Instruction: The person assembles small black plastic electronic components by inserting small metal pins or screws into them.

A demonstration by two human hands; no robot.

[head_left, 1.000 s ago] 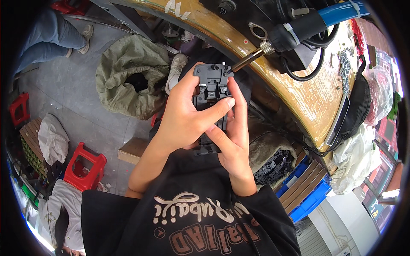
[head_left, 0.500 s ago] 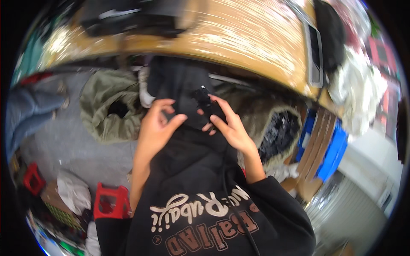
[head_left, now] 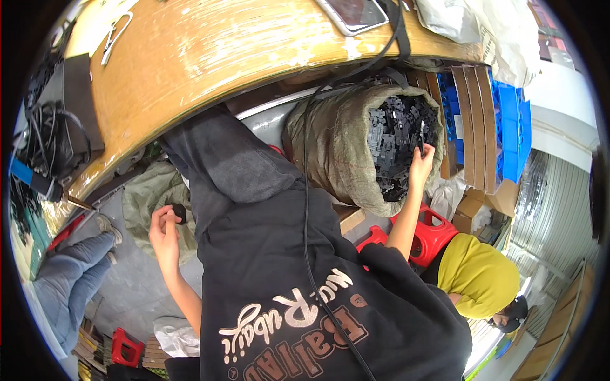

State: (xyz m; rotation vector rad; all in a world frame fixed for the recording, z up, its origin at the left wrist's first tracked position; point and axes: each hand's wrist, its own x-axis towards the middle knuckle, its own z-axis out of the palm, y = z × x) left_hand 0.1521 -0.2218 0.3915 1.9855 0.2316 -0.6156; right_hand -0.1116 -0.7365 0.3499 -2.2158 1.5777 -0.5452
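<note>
My right hand [head_left: 419, 168] is at the mouth of a large olive-green sack [head_left: 327, 143] on the right. It pinches a small black plastic part [head_left: 422, 136] between thumb and fingers, upright over the sack's opening. Many similar black plastic parts [head_left: 394, 130] fill that sack. On the left, my left hand [head_left: 164, 235] hovers over a second, slacker green sack [head_left: 143, 197], fingers loosely bent and apart, with nothing visible in them. A dark patch [head_left: 181, 213] shows in this sack just beside the fingertips; what it is cannot be made out.
A wrapped wooden table [head_left: 210, 57] curves across the front, bearing a phone [head_left: 359, 14] and a white hook [head_left: 117, 38]. A black cable hangs down before me. Blue crates [head_left: 508, 127], cardboard and red stools [head_left: 432, 235] stand right. A person in yellow sits lower right; another's legs show left.
My hands were together in front of me, the right holding a black part. Now they are spread wide, left to the left sack, right to the full sack. The view has swung right.
</note>
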